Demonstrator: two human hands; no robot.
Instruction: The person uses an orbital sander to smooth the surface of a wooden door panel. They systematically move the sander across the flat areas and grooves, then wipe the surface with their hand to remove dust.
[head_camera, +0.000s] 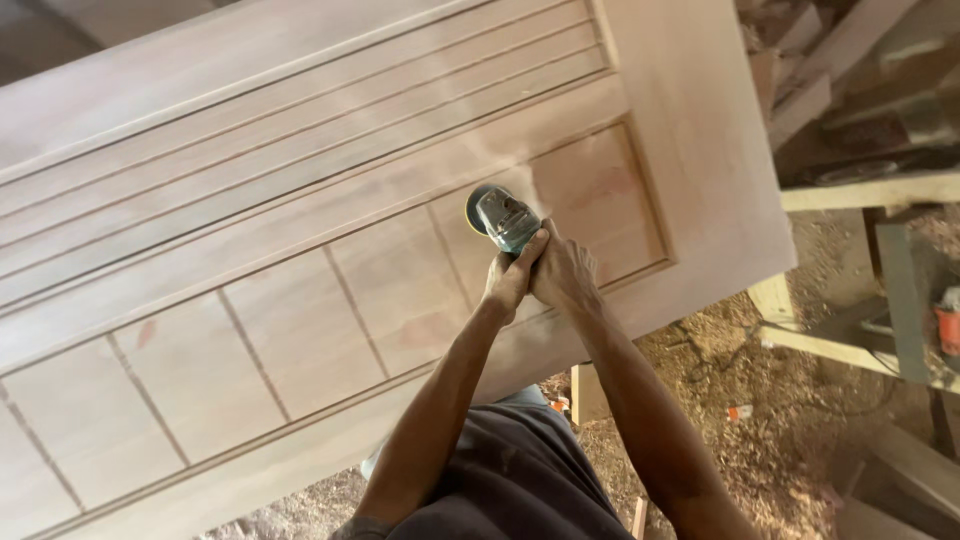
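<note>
We clamp left hand (512, 278) and right hand (565, 270) on the teal-bodied handheld disc sander (500, 220) — its long axis pointing away up-left, disc flat on the pale paneled wooden door (300, 300)

No signs or screens show, and only one thing looks like it may be a package or label. A small scrap (740, 411) in orange and white lies on the sawdust-covered floor, to the right of the person's right arm and below the pale wooden frame; it is too small to tell whether it is a wrapper, a tag or a bit of card.
</note>
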